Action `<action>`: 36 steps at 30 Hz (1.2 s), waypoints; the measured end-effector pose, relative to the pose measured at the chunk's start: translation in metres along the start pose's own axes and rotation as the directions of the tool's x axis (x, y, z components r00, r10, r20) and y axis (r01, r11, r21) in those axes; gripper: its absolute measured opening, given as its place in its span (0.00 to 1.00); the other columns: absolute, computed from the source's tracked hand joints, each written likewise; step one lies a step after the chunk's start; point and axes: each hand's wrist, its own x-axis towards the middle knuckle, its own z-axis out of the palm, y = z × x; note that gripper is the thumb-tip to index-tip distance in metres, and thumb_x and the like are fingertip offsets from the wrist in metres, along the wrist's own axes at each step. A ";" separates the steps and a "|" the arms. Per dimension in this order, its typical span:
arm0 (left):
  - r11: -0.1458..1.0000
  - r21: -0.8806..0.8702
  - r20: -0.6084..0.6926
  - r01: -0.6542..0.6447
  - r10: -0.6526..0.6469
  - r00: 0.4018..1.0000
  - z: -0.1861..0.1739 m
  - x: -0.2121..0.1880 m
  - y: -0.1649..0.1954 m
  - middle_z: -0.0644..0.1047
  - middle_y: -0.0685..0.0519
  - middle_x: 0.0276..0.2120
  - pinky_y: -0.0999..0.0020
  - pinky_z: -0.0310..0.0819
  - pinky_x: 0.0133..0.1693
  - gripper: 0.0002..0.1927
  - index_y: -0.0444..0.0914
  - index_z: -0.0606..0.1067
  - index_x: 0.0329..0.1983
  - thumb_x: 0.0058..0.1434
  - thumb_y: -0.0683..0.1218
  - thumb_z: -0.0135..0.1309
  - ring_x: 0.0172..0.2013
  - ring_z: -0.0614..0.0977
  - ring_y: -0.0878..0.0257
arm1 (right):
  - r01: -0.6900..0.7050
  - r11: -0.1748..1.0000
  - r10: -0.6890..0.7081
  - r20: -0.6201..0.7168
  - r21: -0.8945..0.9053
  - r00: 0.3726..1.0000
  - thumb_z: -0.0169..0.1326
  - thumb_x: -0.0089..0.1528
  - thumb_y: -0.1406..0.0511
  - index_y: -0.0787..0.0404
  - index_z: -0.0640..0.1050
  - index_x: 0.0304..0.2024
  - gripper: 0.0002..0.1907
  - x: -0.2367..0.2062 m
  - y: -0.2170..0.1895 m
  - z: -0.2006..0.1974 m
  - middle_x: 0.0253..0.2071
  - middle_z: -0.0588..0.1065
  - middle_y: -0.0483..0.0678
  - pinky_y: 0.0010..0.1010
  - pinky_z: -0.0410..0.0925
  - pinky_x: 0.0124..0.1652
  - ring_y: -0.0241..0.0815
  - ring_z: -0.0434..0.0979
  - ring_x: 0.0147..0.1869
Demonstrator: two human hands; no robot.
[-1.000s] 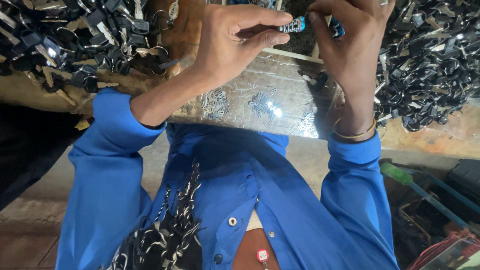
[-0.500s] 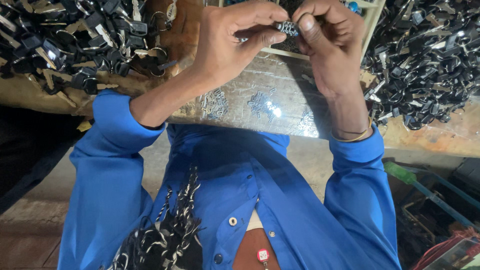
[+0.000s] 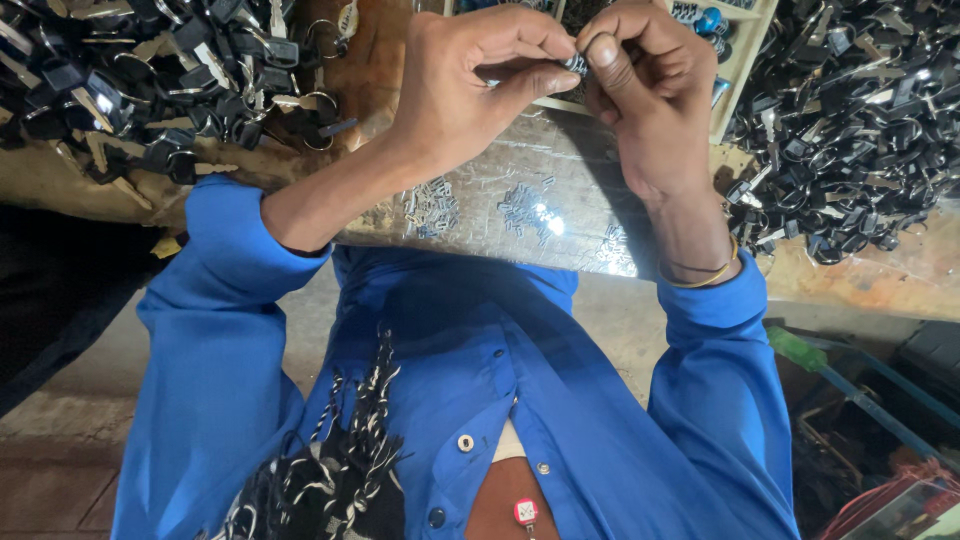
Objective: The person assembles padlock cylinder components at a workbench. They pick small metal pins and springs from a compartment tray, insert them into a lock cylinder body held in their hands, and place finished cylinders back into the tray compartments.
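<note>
Item: small dark metal piece (image 3: 575,64) — pinched between your left hand (image 3: 470,85) and right hand (image 3: 645,95), both closed on it above the shiny plate (image 3: 500,200). Fitting looks mid-way. Heaps of keys (image 3: 850,120) — unsorted, each side.

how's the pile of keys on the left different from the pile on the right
The left pile shows many pale metal blades among black heads; the right pile looks mostly black, with glinting rings. The left pile runs off the frame's top and left edges; the right pile ends on bare orange bench surface. Both are loose, tangled heaps on the same bench.
</note>
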 end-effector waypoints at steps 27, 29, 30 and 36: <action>1.000 -0.015 -0.011 -0.013 0.012 1.000 -0.002 0.002 0.000 0.84 0.46 0.45 0.69 0.88 0.53 0.08 0.30 0.79 0.48 0.69 0.31 0.64 0.49 0.88 0.59 | 0.028 0.998 -0.030 0.035 0.056 0.999 0.54 0.77 0.77 0.69 0.80 0.53 0.05 -0.001 -0.012 -0.004 0.51 0.74 0.48 0.23 0.69 0.31 0.33 0.77 0.39; 1.000 -0.030 -0.012 -0.001 0.001 1.000 -0.002 0.001 0.000 0.84 0.46 0.46 0.69 0.88 0.54 0.08 0.30 0.79 0.49 0.70 0.30 0.64 0.50 0.88 0.59 | 0.065 0.998 -0.065 0.043 -0.005 0.997 0.54 0.77 0.77 0.69 0.80 0.54 0.06 0.000 -0.016 0.000 0.51 0.74 0.48 0.24 0.71 0.32 0.33 0.78 0.41; 0.999 -0.036 -0.014 0.003 -0.003 1.000 -0.001 0.000 -0.001 0.84 0.46 0.46 0.69 0.88 0.54 0.08 0.30 0.79 0.49 0.70 0.30 0.64 0.50 0.88 0.59 | 0.094 0.992 -0.090 0.052 -0.080 0.995 0.54 0.77 0.78 0.70 0.80 0.54 0.05 0.000 -0.019 0.002 0.52 0.74 0.48 0.23 0.72 0.32 0.34 0.77 0.42; 0.999 -0.021 -0.034 -0.026 0.025 0.999 0.001 -0.001 -0.007 0.84 0.46 0.46 0.69 0.86 0.53 0.08 0.30 0.78 0.48 0.69 0.30 0.64 0.51 0.88 0.59 | -0.024 0.930 0.016 -0.024 -0.367 1.000 0.54 0.67 0.75 0.67 0.80 0.46 0.07 0.003 -0.036 -0.003 0.51 0.75 0.46 0.23 0.67 0.30 0.31 0.74 0.36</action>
